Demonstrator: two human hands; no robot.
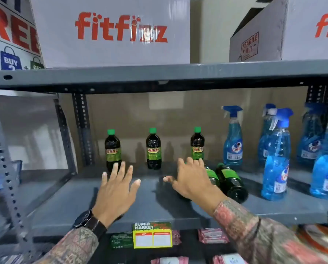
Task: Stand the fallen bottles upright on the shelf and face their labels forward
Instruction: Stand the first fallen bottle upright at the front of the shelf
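On the grey shelf [159, 197] in the middle of the frame, three dark bottles with green caps stand upright: the left bottle [112, 151], the middle bottle [153, 149] and the right bottle [197, 144], whose base is hidden behind the right hand [191, 180]. All three show their "SUNNY" labels toward the camera.

Right of centre, two fallen bottles lie on their sides. The far fallen bottle [231, 182] is in plain view, cap pointing toward the back. The near fallen bottle [211, 177] is mostly covered by the right hand, whose fingers are spread open above it; whether they touch it cannot be told.

The left hand [117, 189] hovers open, fingers splayed, in front of the left bottle, holding nothing. At the right edge, blue spray bottles [276, 159] stand, the outermost cut off.
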